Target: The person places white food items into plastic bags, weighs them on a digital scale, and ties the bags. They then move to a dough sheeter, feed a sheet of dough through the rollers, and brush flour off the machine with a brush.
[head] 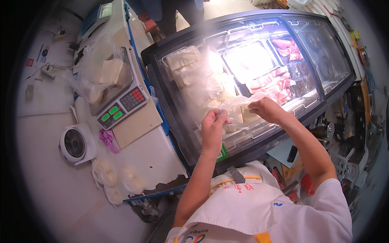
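Observation:
Above the chest display case's glass top (237, 133), a clear plastic bag (234, 113) is held up between my two hands. My left hand (214, 129) pinches the gathered film on its left side. Closed at the bag's right edge are the fingers of my right hand (267, 111). A pale tan block, perhaps stacked dough wrappers (249, 116), shows at the bag just below those fingers; the film blurs its outline. Beneath the glass lie bagged pale stacks (185, 71) on the left and pieces of raw meat (270, 85) on the right.
Left of the case, a digital scale (123, 106) carries a plastic bag of pale sheets (111, 71) on a white counter (152, 155). Nearby are a small fan (74, 144), a purple crumpled bag (108, 139) and bagged pale lumps (132, 180). A person (170, 13) stands beyond the case.

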Demonstrator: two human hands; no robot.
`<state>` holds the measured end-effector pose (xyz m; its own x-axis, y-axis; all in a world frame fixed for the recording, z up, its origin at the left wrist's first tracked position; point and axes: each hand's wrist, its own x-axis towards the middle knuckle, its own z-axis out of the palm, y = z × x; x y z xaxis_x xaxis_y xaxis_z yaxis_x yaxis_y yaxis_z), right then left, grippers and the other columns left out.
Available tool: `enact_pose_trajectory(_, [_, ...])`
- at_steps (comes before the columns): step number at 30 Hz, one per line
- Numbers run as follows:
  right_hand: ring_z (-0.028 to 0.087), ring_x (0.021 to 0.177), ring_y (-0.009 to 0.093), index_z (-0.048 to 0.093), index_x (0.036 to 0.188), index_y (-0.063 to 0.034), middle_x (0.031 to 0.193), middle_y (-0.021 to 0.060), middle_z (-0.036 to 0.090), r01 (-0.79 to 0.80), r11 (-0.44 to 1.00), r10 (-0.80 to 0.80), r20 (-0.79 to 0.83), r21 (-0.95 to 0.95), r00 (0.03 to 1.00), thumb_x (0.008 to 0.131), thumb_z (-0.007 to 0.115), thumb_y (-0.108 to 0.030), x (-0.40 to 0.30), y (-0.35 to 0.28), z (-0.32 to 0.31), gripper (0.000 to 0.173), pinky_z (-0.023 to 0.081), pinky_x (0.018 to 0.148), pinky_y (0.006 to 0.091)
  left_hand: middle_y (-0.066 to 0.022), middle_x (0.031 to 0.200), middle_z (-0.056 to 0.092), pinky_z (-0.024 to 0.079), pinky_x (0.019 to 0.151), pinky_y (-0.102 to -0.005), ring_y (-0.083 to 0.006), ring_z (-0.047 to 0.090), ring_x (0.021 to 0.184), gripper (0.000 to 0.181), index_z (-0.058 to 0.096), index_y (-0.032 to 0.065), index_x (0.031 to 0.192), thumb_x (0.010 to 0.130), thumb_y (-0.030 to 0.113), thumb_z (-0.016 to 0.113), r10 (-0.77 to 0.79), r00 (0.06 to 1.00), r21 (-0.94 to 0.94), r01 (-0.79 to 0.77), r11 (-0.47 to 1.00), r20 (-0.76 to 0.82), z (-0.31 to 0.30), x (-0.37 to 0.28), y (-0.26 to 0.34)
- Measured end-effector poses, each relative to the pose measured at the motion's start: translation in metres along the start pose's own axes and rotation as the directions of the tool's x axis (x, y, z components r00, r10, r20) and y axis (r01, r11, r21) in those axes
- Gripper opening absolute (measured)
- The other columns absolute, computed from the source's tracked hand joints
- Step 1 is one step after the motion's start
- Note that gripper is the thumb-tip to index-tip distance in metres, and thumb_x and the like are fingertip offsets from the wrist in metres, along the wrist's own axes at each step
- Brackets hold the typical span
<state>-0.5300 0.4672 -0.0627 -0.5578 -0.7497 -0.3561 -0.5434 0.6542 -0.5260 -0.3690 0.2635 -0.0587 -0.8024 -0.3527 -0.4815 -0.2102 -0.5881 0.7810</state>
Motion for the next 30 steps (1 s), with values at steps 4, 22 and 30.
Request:
enact_pose_trajectory(4, [0.070, 0.096, 0.038, 0.077, 0.113, -0.0074, 0.098, 0.0181, 0.074, 0.092, 0.995, -0.094, -0.067, -0.032, 0.993, 0.096, 0.067, -0.018, 0.008, 0.007, -0.005, 0.022, 0.055, 0.086, 0.0458, -0.0026, 0.084, 0.064, 0.047, 0.082, -0.0272, -0.0112, 0.061, 0.078, 0.015, 0.062, 0.0006, 0.105, 0.102, 0.015, 0.067, 0.003, 0.999, -0.060, -0.001, 0.998, 0.038, 0.017, 0.003, 0.012])
enact_pose_trajectory(22, [0.060, 0.105, 0.026, 0.065, 0.106, -0.0053, 0.105, 0.0073, 0.059, 0.401, 0.762, -0.526, -0.125, -0.508, 0.841, 0.081, 0.066, -0.015, -0.024, 0.043, 0.069, 0.027, 0.054, 0.087, 0.0379, -0.0018, 0.081, 0.064, 0.050, 0.079, -0.0283, -0.0120, 0.062, 0.076, 0.014, 0.063, 0.0023, 0.105, 0.101, 0.015, 0.067, -0.026, 1.000, -0.041, 0.026, 0.999, 0.009, 0.035, -0.017, 0.015])
enact_pose_trajectory(30, [0.060, 0.103, 0.027, 0.065, 0.110, -0.0027, 0.104, 0.0085, 0.060, 0.445, 0.720, -0.567, -0.082, -0.532, 0.819, 0.079, 0.067, -0.014, -0.032, 0.054, 0.062, 0.033, 0.053, 0.086, 0.0383, -0.0014, 0.080, 0.064, 0.050, 0.076, -0.0277, -0.0119, 0.062, 0.074, 0.012, 0.062, 0.0051, 0.099, 0.101, 0.017, 0.066, -0.084, 0.996, 0.021, 0.083, 0.996, 0.032, 0.043, -0.015, 0.017])
